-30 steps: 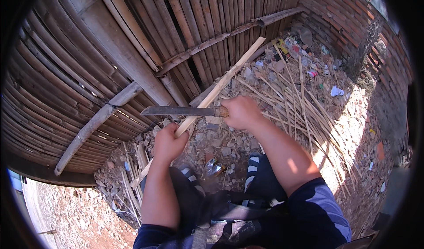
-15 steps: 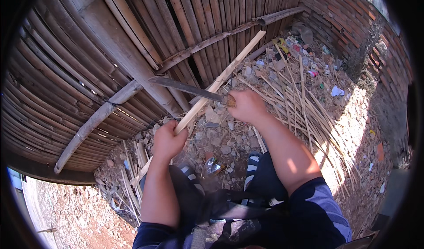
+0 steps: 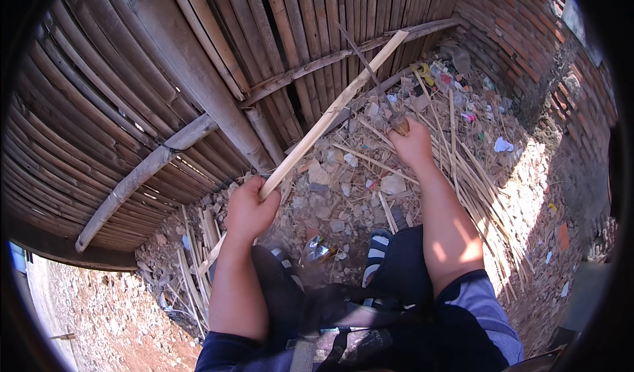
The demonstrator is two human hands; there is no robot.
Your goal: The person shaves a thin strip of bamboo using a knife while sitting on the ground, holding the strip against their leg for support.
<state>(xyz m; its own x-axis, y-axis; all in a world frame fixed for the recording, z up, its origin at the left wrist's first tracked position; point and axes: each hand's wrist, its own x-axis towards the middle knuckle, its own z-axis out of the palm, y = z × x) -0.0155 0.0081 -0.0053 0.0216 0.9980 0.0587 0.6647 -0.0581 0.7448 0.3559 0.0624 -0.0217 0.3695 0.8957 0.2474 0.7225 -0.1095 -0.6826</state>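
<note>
My left hand (image 3: 251,207) is closed around the lower part of a long, pale bamboo strip (image 3: 323,122). The strip slants up and away to the right, and its lower end passes behind my left forearm. My right hand (image 3: 413,141) grips the wooden handle of a machete (image 3: 372,73). Its dark, narrow blade points up and to the left, crossing the strip near the far end. Whether the blade touches the strip I cannot tell.
A bamboo slat wall (image 3: 284,42) with poles rises at the left and ahead. A brick wall (image 3: 515,35) stands at the far right. Many cut strips (image 3: 472,180) lie on rubble and litter at the right; more strips (image 3: 191,283) lie by my left foot.
My right hand has moved away and to the right with the machete. The blade has swung from pointing left to pointing up, nearer the strip's far end. My left hand stays nearly still.
</note>
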